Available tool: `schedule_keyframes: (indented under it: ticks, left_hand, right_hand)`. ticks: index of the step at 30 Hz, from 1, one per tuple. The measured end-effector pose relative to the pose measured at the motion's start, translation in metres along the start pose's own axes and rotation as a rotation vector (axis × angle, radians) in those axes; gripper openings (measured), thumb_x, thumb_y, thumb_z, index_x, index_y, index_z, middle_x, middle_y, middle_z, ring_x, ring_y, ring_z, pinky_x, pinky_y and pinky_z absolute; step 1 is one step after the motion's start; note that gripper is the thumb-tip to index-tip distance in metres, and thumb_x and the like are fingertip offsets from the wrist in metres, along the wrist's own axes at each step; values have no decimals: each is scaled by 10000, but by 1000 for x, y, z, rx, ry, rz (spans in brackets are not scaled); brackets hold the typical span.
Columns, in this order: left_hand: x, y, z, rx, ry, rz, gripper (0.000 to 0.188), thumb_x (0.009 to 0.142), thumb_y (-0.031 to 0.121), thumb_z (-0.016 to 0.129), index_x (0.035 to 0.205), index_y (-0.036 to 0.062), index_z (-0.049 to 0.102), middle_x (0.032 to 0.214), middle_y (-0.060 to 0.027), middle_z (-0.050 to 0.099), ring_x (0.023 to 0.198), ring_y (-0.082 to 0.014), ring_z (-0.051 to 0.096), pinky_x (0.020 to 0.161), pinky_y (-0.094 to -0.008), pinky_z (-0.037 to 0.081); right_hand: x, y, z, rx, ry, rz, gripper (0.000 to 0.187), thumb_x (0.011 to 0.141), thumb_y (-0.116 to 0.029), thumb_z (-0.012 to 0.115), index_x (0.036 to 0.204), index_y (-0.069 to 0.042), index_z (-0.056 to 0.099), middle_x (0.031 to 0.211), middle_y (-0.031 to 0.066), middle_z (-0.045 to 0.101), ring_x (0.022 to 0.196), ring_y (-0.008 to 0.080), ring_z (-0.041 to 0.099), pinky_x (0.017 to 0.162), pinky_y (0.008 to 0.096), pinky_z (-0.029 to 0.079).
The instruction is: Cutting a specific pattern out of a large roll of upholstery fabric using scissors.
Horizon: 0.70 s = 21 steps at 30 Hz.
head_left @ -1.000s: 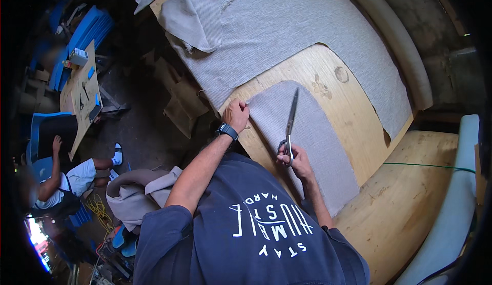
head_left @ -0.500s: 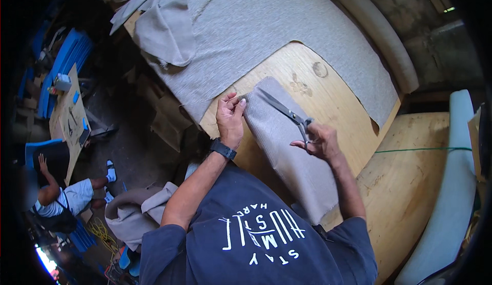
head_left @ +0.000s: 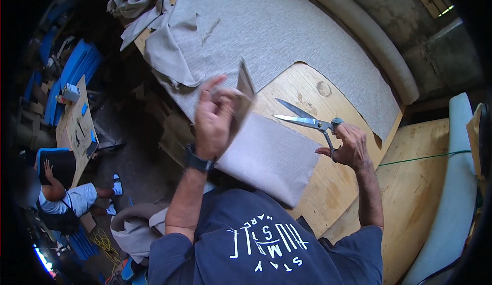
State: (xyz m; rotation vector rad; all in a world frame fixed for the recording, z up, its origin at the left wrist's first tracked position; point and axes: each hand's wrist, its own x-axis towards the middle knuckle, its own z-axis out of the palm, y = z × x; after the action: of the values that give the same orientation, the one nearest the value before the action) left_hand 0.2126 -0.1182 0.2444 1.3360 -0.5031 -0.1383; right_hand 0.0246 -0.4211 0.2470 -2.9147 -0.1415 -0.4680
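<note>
My right hand (head_left: 351, 144) grips a pair of metal scissors (head_left: 322, 125) by the handles, the blades spread apart and pointing left over the bare wood. The scissors are clear of the cloth's raised end. A cut piece of light grey fabric (head_left: 277, 154) lies across the table's near edge, smooth and slightly ribbed. Its left end is lifted and folded up, pinched in my left hand (head_left: 212, 123), which is smeared by motion. One finger there points outward; the thumb is partly hidden.
A large grey fabric sheet (head_left: 271, 26) with a cut-out covers the wooden table (head_left: 328, 182). Fabric rolls (head_left: 366, 36) lie along its far edge. Scraps (head_left: 138, 1) heap at far left. A pale blue roll (head_left: 446, 198) leans at right. Another person (head_left: 66, 198) sits at lower left.
My left hand has moved left and lifted the fabric's end, folding it up and turning the piece. The scissors have opened wider and moved right, away from the cloth.
</note>
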Motion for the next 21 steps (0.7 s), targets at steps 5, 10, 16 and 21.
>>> schedule_keyframes:
  ticks: [5, 10, 16, 21]
  left_hand:
    - [-30, 1, 5, 61, -236, -159, 662, 900, -47, 617, 1481, 6, 304, 996, -110, 714, 949, -132, 677, 886, -282, 531]
    - [-30, 7, 4, 116, -377, -230, 812, 877, -45, 644, 1544, 8, 185, 971, -132, 734, 949, -160, 697, 893, -291, 540]
    - [-40, 7, 10, 40, -391, -328, 900, 877, -11, 693, 1573, 68, 127, 971, -148, 732, 947, -167, 700, 887, -294, 543]
    - [-45, 11, 17, -3, -372, -383, 932, 827, -54, 725, 1562, 67, 164, 1286, -176, 571, 1020, -233, 691, 897, -318, 582]
  right_hand:
    - [20, -8, -24, -50, -88, -95, 682, 607, -670, 824, 824, -76, 567, 719, 42, 560, 632, 195, 576, 581, 342, 469]
    - [10, -20, -17, -20, -250, -100, 683, 631, -654, 826, 869, -68, 569, 782, 57, 582, 701, 204, 603, 615, 350, 488]
    - [9, -33, 0, 35, -289, -91, 724, 671, -713, 761, 908, -49, 595, 800, 68, 590, 728, 220, 614, 647, 354, 516]
    - [10, -43, -1, 63, -271, -140, 694, 705, -690, 751, 904, -47, 585, 805, 72, 589, 724, 223, 609, 638, 360, 507]
